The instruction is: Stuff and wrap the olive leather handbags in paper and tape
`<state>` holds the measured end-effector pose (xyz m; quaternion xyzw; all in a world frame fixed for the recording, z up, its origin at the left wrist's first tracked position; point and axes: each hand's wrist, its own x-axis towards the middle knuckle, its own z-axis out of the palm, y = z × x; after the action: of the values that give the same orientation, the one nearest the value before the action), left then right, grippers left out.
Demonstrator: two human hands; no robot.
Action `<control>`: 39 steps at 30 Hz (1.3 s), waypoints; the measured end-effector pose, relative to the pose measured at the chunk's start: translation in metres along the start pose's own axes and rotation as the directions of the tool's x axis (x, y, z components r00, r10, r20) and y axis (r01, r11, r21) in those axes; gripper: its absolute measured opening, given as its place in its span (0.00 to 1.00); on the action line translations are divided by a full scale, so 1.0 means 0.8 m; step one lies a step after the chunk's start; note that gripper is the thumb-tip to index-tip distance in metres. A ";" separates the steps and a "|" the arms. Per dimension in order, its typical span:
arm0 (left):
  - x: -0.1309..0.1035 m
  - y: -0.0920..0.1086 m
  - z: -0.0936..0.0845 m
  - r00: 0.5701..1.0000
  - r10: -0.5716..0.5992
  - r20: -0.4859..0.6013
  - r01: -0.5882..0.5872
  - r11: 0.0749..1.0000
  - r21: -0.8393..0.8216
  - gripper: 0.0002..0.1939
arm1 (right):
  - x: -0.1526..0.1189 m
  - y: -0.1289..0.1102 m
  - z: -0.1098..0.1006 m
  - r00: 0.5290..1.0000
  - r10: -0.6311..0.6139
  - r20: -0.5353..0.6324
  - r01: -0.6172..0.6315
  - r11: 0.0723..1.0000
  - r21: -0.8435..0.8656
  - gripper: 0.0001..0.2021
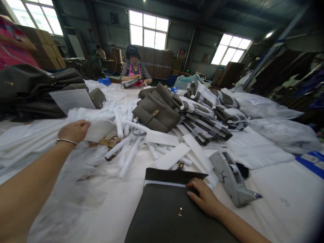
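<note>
A dark olive handbag (162, 209) lies in front of me with its flap folded back and a white strip showing along its opening. My right hand (204, 197) grips the bag's upper edge near the right corner, fingertips at the opening and thumb on the front panel. To the left, my left hand (74, 131) is closed in a pinch at the edge of a thin translucent white sheet (99, 131). White foam rods (129, 157) and flat white foam strips (173, 156) lie scattered beyond the bag. A grey tape dispenser (229, 179) stands right of it.
Several wrapped bags (202, 114) are piled beyond, beside an unwrapped olive bag (157, 113). More dark bags (37, 91) are heaped at left. Clear plastic sacks (280, 131) lie at right. A co-worker (134, 71) sits across the table, holding a bag; another person (15, 44) stands left.
</note>
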<state>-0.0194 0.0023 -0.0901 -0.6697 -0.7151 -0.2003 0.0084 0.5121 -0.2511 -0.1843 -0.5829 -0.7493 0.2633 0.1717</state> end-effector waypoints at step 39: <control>-0.278 0.277 0.005 0.794 0.570 0.212 -0.542 0.821 -0.179 0.16 | -0.085 0.001 -0.081 0.971 0.238 -0.021 -0.224 0.938 0.263 0.12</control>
<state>0.2173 -0.2039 -0.0956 -0.8697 -0.4694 -0.1393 -0.0620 0.5669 -0.3039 -0.1296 -0.6461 -0.6302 0.3617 0.2336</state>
